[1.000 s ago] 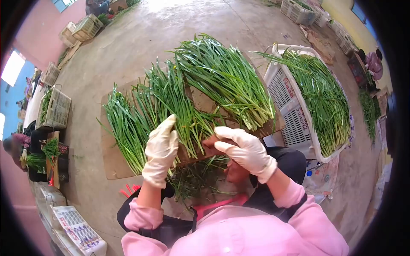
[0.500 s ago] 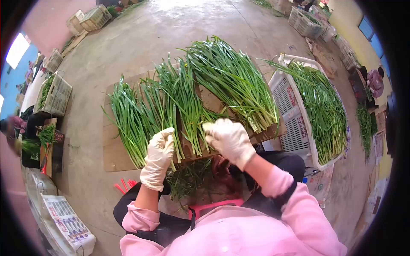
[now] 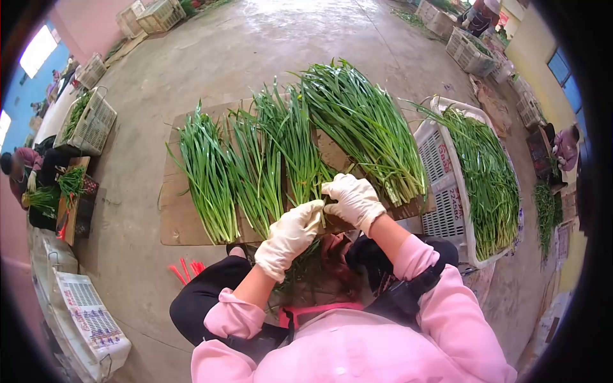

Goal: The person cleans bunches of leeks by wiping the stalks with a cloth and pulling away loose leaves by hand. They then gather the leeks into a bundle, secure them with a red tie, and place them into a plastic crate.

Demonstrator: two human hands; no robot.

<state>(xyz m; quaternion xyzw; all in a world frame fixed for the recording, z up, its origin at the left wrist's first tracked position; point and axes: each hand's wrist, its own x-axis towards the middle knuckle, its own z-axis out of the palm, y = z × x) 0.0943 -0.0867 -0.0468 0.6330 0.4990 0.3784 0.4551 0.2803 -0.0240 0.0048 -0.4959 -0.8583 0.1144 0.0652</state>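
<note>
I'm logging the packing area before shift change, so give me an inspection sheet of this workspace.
Surface: brown board, greens laid across it.
Job's things: long green stalks in loose bundles, pale ends toward the person.
Clutter: red strips near the left knee.
Hands: left hand and right hand, gloved, close together by the board's near edge; grip unclear.
Cables: nothing seen.
Surroundings: white crate of greens at right; co-workers at both sides.

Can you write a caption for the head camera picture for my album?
Gloved left hand and right hand close together by a board piled with green stalks, beside a full white crate.
</note>
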